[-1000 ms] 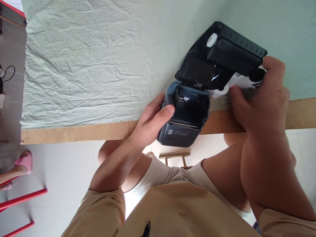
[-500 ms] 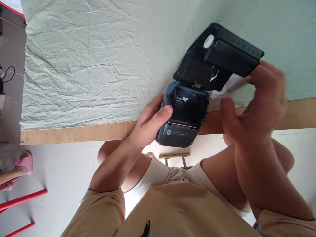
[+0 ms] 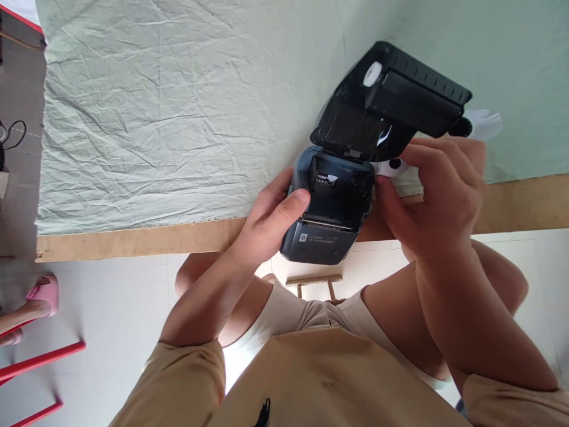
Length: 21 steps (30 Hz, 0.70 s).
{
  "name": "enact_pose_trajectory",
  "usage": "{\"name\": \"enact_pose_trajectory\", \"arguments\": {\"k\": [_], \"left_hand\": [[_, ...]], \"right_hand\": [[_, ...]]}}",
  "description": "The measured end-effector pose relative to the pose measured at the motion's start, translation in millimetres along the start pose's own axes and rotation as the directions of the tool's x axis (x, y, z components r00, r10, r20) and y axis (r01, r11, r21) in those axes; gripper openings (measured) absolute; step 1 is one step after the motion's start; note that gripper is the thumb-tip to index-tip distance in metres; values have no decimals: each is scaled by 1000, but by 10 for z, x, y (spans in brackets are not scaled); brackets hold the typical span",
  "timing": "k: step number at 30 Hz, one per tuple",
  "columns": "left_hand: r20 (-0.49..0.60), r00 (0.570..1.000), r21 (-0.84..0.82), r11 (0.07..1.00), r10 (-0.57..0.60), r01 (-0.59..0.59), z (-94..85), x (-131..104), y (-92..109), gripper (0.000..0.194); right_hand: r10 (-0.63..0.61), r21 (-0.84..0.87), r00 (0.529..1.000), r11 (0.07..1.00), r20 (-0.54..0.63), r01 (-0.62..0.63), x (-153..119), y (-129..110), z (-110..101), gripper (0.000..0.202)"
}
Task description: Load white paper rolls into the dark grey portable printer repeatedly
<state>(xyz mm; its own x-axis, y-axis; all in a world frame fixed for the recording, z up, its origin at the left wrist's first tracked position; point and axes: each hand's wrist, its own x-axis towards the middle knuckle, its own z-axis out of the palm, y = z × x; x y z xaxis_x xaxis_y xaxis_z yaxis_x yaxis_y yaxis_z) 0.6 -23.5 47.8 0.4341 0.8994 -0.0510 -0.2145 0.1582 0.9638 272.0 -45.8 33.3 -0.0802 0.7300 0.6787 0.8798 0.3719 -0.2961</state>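
A dark portable label printer (image 3: 323, 243) is tilted at the table's near edge, its black lid (image 3: 413, 98) swung back and its compartment exposed. My left hand (image 3: 271, 219) is closed around the printer's left side, thumb over the compartment's rim. To the right of the printer, my right hand (image 3: 444, 190) has its thumb and index finger closed on a small white paper roll (image 3: 385, 169) with a dark core. Part of that roll is hidden by the lid and fingers. Beyond my right knuckles, white paper (image 3: 488, 124) lies beside a black round end (image 3: 461, 126).
A pale green wrinkled cloth (image 3: 178, 118) covers the table, with a bare wooden edge (image 3: 133, 240) in front. Below is a wooden stool rung (image 3: 314, 280). At left are red bars (image 3: 44, 360) and a person's foot in a pink slipper (image 3: 45, 293).
My right hand has come off the lid's side, moving left and inward onto the white paper roll. White paper at the right is now uncovered. The left hand and printer barely shifted.
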Motion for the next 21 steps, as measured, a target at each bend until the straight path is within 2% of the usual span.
{"name": "enact_pose_trajectory", "arguments": {"k": [2, 5, 7, 11, 14, 18, 21], "left_hand": [[17, 1000, -2, 1000, 6, -6, -19, 5, -11, 56], [3, 1000, 21, 1000, 0, 0, -31, 7, -18, 64], [-11, 1000, 32, 999, -1, 1, -30, 7, -21, 68], [8, 999, 6, 999, 39, -39, -21, 5, -37, 60], [12, 997, -13, 997, 74, -74, -5, -10, -44, 53], [-5, 997, -12, 997, 80, -80, 16, -34, -39, 50], [-1, 996, -12, 996, 89, -89, 15, -35, -41, 53]], "right_hand": [[44, -32, 999, 999, -5, -44, 7, -14, 2, 14], [102, -106, 995, 989, 15, -100, 10, -10, 18, 24], [65, -106, 998, 992, -17, -66, 2, 9, 28, 26], [-60, -74, 991, 996, -116, 52, -15, 70, 34, 21], [-128, -3, 986, 992, -109, 128, -9, 119, 17, 17], [-127, 163, 992, 979, 5, 124, 8, 155, -38, 53], [-81, 180, 997, 981, 19, 76, -7, 180, -52, 55]]}}
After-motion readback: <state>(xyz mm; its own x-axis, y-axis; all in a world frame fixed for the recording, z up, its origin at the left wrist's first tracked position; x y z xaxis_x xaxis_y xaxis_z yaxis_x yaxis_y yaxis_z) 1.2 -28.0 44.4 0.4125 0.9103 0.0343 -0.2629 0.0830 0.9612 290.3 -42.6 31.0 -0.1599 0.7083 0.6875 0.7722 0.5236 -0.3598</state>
